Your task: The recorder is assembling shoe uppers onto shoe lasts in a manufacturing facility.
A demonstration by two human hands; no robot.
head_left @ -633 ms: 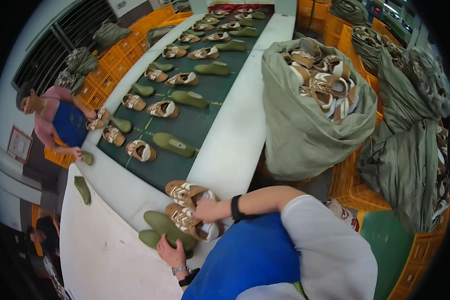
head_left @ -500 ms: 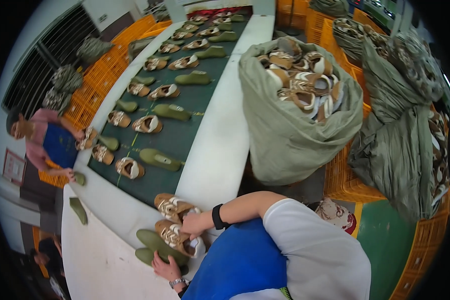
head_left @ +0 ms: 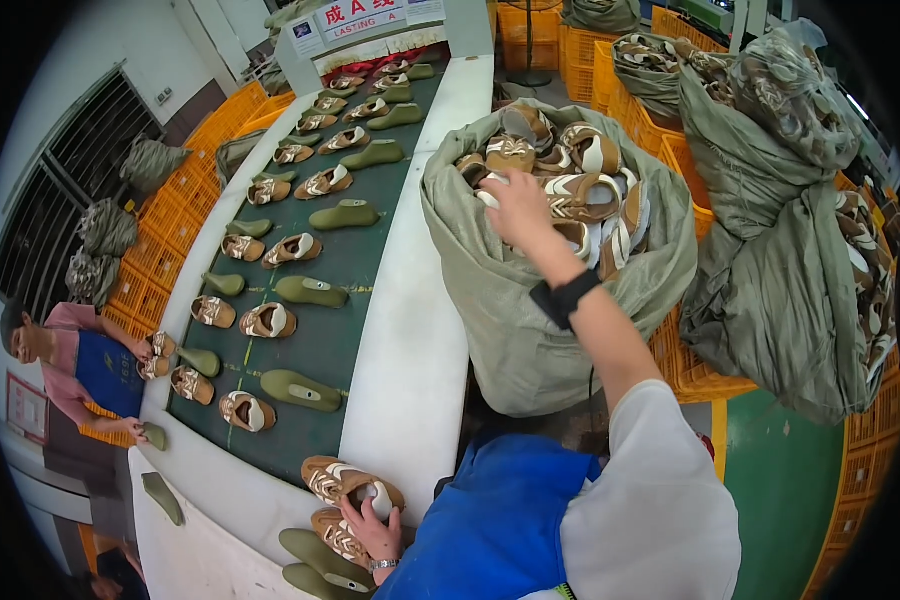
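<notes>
Two brown-and-white shoe uppers with laces, a far shoe upper (head_left: 330,478) and a near shoe upper (head_left: 334,535), lie side by side on the white ledge at the belt's near end. My left hand (head_left: 375,532) rests on them, fingers apart, around their heel openings. Beside it lie two green shoe lasts, one being the green last (head_left: 315,548). My right hand (head_left: 522,212) reaches into a large grey-green sack (head_left: 530,350) filled with similar uppers. Its fingers close on a white-edged shoe upper (head_left: 489,190) at the sack's left side, partly hidden by the hand.
A dark green conveyor belt (head_left: 315,440) carries rows of uppers and lasts. Across it, a co-worker (head_left: 100,360) in a blue apron handles an upper and a last. Orange crates (head_left: 155,255) line the far left. More filled sacks (head_left: 780,300) stand at right.
My right hand has left the uppers on the ledge and moved up right into the sack. My left hand has shifted from the green lasts onto the uppers. The view has also shifted.
</notes>
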